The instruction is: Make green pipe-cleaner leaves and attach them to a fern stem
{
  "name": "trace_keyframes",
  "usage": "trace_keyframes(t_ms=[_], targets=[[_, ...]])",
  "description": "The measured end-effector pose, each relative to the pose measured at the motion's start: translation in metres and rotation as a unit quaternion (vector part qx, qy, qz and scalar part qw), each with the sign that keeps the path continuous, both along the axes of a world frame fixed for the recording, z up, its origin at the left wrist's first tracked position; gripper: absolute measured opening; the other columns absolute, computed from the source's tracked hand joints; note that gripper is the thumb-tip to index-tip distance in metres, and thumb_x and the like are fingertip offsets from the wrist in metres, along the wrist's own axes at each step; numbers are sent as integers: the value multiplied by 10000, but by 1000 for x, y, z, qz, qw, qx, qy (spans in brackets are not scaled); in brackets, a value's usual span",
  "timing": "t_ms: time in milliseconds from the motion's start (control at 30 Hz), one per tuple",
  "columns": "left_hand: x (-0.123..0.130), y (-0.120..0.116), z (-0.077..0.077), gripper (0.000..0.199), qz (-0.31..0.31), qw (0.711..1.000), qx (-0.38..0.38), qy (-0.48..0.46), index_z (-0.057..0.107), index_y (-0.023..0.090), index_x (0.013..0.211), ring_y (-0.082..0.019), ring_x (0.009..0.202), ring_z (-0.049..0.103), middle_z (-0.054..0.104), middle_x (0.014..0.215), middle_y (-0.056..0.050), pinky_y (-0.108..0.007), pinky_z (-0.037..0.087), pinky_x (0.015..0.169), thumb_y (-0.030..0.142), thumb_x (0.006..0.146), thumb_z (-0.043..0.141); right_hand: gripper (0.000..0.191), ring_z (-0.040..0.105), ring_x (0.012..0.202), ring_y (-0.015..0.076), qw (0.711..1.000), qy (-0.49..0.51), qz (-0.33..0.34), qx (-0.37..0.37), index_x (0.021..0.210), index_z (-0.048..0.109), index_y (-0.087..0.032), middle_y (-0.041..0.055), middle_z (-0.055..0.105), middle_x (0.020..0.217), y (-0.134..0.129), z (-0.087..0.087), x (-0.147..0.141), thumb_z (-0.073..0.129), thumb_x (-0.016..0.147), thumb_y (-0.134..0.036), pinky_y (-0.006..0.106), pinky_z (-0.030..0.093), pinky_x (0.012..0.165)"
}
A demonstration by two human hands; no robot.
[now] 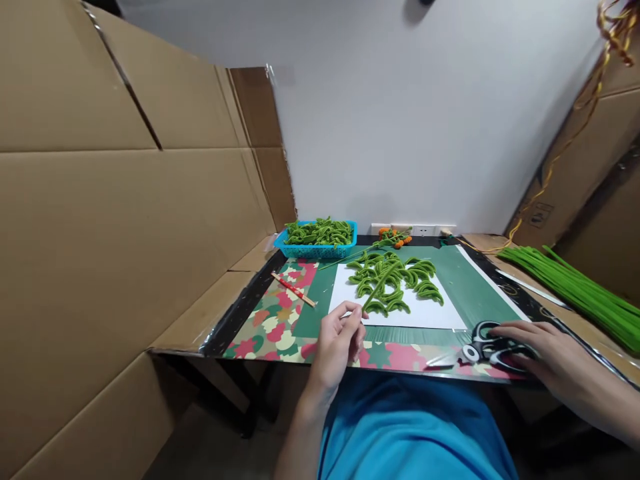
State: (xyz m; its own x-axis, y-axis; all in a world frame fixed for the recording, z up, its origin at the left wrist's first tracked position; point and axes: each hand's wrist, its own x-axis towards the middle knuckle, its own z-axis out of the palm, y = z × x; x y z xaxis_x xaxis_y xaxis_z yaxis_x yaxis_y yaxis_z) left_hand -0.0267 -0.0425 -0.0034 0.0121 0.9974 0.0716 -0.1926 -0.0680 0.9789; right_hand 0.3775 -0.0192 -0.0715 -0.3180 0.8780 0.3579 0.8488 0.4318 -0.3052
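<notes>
My left hand [343, 337] pinches the lower end of a green fuzzy stem [380, 287] at the front edge of a white sheet [340, 287]. The stem slants up and to the right over several curled green fuzzy leaf pieces [427, 290] lying on the sheet. At the right front of the table, my right hand [543, 347] rests over the handles of black and white scissors [483, 350]. The scissor blades point left, and they lie near the table's front edge. Whether the fingers grip the handles is hard to make out.
A blue basket [313, 251] full of green pieces stands at the back left. Orange flowers [403, 242] on a green stem lie behind the sheet. A red-wrapped stick [294, 289] is at the left, a bundle of long green stems [580, 287] at the right. Cardboard walls [125, 233] flank the table.
</notes>
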Motion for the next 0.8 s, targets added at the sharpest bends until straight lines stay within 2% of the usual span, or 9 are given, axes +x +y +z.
trace_keyframes(t_ms=[100, 267, 367, 467, 567, 633, 700, 800], targets=[[-1, 1, -4, 406, -18, 1000, 8, -17, 579, 213, 870, -59, 391, 354, 444, 524, 97, -158, 249, 403, 589, 951, 706, 312, 740, 1103, 382, 1000, -10, 10, -12, 1188, 816, -335, 84, 809, 1233, -2, 4, -2, 656, 923, -374, 526, 616, 898], [-2, 2, -5, 406, -22, 1000, 12, -16, 568, 213, 881, -55, 386, 350, 434, 528, 104, -151, 247, 400, 590, 970, 690, 203, 727, 1060, 340, 997, 43, 49, -42, 1098, 770, -278, 115, 782, 1138, -11, 20, -30, 647, 962, -365, 481, 619, 919], [-3, 2, -5, 412, -14, 1000, 7, -16, 569, 215, 897, -54, 385, 356, 432, 537, 105, -145, 235, 393, 602, 968, 692, 194, 715, 1112, 314, 993, 80, 69, -51, 1157, 706, -287, 109, 755, 1175, -16, 25, -43, 571, 1021, -321, 454, 614, 953], [-3, 1, -4, 417, -3, 1000, 9, -14, 570, 217, 909, -53, 380, 353, 427, 541, 108, -142, 231, 384, 609, 960, 704, 215, 730, 1100, 296, 990, 116, 66, -43, 1226, 647, -282, 105, 746, 1198, -16, 28, -50, 537, 1045, -318, 420, 616, 943], [-2, 0, 0, 411, 4, 1000, 19, -2, 579, 213, 908, -53, 382, 359, 424, 539, 106, -142, 250, 387, 599, 965, 707, 246, 733, 1041, 287, 984, 177, 34, 8, 1239, 622, -271, 101, 740, 1168, -13, 32, -59, 601, 1016, -370, 399, 618, 906], [-2, -4, 5, 396, 14, 999, 32, 8, 596, 205, 911, -52, 390, 359, 424, 537, 103, -143, 259, 391, 580, 982, 699, 283, 719, 1019, 269, 966, 252, 10, 57, 1239, 594, -278, 85, 714, 1138, -12, 35, -68, 657, 984, -381, 373, 617, 869], [-1, -10, 11, 368, 35, 998, 53, 16, 622, 196, 924, -51, 398, 349, 417, 530, 101, -146, 270, 395, 548, 995, 701, 308, 707, 949, 234, 935, 345, 15, 84, 1226, 548, -298, 51, 683, 1063, -14, 36, -79, 693, 958, -341, 321, 614, 784], [-1, -18, 22, 332, 74, 992, 95, 27, 673, 182, 924, -53, 416, 342, 416, 524, 91, -151, 283, 396, 501, 981, 742, 439, 683, 843, 199, 903, 423, 41, 64, 1317, 520, -327, 12, 672, 967, -22, 39, -98, 719, 933, -261, 281, 590, 718]])
